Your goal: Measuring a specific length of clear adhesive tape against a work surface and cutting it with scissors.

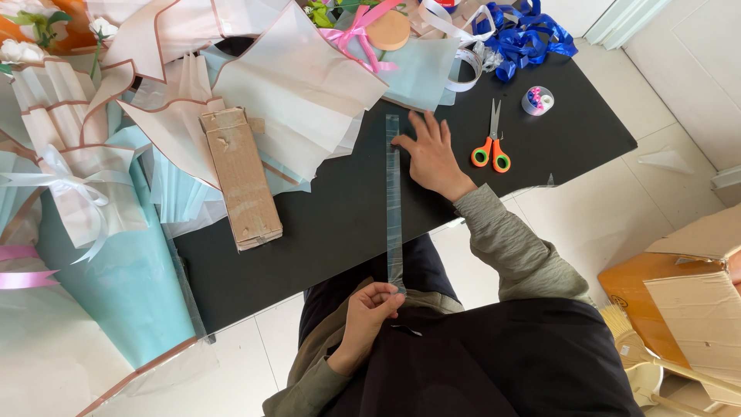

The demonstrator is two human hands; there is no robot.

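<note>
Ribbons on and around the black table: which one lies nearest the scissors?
The blue ribbon, heaped in glossy loops at the table's far edge just beyond the orange-handled scissors. The pink ribbon and white ribbon lie farther left.

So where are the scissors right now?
The orange-handled scissors lie on the black table, just right of the person's right hand, with a small tape roll beyond them to the right.

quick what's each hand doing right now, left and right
Left hand: closed, pinching the near end of the clear tape strip.
Right hand: open, fingers spread, pressing the strip's far end onto the black table.
</note>
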